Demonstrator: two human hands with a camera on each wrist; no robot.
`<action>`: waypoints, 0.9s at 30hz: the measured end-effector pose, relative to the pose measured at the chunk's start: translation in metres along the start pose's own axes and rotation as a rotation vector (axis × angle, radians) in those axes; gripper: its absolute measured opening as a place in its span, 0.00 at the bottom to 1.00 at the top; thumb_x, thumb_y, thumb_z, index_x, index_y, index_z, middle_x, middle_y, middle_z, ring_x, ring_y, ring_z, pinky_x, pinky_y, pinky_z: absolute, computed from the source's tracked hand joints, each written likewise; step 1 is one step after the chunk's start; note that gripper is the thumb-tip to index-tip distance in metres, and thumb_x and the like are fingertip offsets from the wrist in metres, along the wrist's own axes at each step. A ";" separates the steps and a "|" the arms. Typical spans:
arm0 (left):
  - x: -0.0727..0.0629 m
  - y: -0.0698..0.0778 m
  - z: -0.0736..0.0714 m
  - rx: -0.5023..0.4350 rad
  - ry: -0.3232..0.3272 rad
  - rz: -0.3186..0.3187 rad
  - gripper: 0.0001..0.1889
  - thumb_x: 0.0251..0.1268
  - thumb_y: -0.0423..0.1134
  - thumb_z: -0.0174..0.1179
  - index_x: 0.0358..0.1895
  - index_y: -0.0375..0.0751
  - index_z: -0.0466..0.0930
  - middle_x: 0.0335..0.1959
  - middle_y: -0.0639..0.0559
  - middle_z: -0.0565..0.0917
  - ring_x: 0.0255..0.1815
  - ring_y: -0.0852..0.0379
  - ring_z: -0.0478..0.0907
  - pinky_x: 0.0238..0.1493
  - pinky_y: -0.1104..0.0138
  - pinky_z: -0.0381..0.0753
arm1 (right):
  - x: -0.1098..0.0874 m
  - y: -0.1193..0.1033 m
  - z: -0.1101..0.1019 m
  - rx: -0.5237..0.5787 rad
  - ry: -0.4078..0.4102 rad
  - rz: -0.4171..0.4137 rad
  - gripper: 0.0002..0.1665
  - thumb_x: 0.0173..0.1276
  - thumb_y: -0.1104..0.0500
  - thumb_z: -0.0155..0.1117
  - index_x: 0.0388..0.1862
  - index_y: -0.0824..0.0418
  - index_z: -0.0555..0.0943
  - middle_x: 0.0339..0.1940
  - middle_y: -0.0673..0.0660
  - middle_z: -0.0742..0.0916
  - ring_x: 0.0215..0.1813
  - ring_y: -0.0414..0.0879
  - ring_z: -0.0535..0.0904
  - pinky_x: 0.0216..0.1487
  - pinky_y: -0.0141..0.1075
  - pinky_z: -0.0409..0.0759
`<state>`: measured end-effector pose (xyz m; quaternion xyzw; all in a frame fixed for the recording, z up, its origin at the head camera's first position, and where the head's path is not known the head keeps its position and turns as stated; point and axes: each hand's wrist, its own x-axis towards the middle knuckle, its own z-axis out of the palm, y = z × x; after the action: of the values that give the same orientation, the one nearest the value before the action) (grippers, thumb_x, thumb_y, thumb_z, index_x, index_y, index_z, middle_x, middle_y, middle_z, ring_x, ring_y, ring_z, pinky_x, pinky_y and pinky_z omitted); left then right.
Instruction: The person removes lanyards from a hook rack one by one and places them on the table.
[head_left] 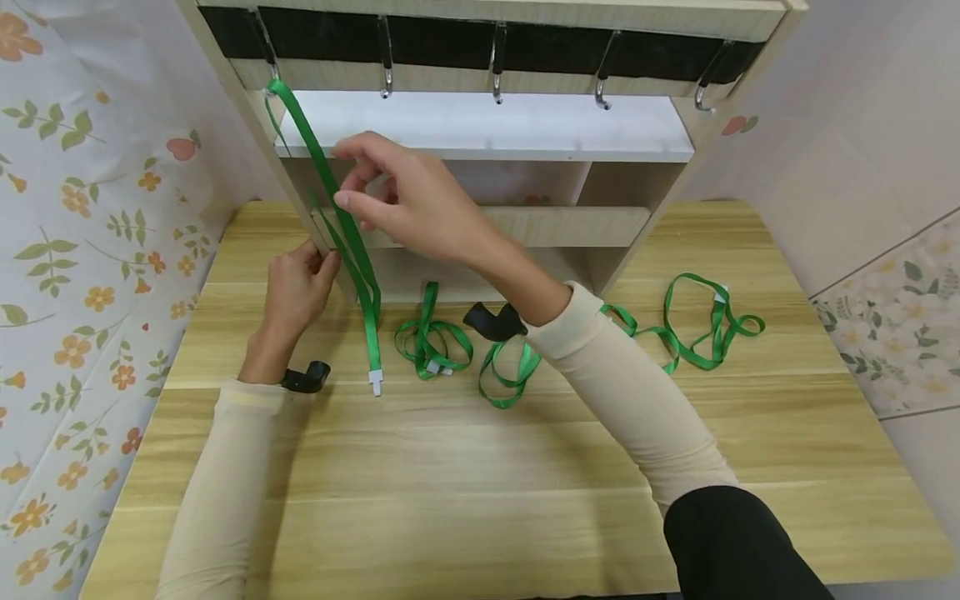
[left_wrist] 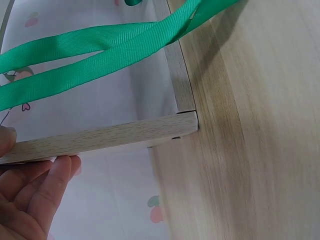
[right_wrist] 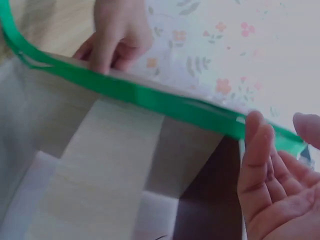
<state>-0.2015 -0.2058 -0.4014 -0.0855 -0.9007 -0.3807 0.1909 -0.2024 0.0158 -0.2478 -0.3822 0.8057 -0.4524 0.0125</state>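
A green lanyard (head_left: 371, 333) hangs from the leftmost metal hook (head_left: 267, 46) of a wooden rack, its white plastic clip (head_left: 376, 377) at the bottom end. My right hand (head_left: 427, 200) is raised beside the upper part of the strap, thumb and fingers apart and loosely bent, holding nothing. Lower down, my left hand (head_left: 296, 287) grips the rack's left side panel (left_wrist: 110, 136), thumb on one side and fingers on the other. The right wrist view shows the taut green strap (right_wrist: 135, 95) passing close behind my right fingertips; contact there is unclear.
More metal hooks (head_left: 497, 62) line the black strip. Coiled green lanyards lie on the wooden table (head_left: 450, 500): one at centre left (head_left: 431, 337), another partly behind my right forearm (head_left: 510, 383), and some at right (head_left: 716, 333). A white shelf (head_left: 480, 125) sits behind the hooks.
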 end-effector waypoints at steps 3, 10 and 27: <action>0.002 0.001 0.000 -0.003 0.010 0.019 0.11 0.73 0.34 0.54 0.41 0.28 0.83 0.28 0.35 0.87 0.22 0.66 0.73 0.23 0.82 0.63 | 0.009 -0.012 0.003 -0.004 0.025 -0.005 0.28 0.73 0.58 0.61 0.68 0.62 0.68 0.42 0.52 0.86 0.30 0.39 0.83 0.33 0.31 0.77; 0.002 0.002 -0.001 0.021 0.004 0.027 0.10 0.72 0.35 0.54 0.37 0.31 0.82 0.16 0.41 0.78 0.13 0.68 0.61 0.17 0.74 0.57 | 0.026 -0.024 0.017 -0.070 0.114 0.050 0.34 0.71 0.53 0.63 0.71 0.63 0.64 0.40 0.51 0.88 0.29 0.40 0.82 0.36 0.27 0.74; -0.001 0.001 -0.002 0.005 0.013 0.022 0.11 0.73 0.35 0.55 0.38 0.30 0.83 0.23 0.37 0.85 0.15 0.74 0.66 0.19 0.79 0.60 | 0.052 -0.034 0.034 -0.179 0.188 0.202 0.25 0.70 0.40 0.62 0.49 0.59 0.79 0.21 0.48 0.81 0.24 0.37 0.76 0.27 0.29 0.69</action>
<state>-0.1995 -0.2065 -0.4004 -0.0926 -0.8995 -0.3768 0.2012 -0.2061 -0.0510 -0.2259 -0.2549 0.8747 -0.4089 -0.0518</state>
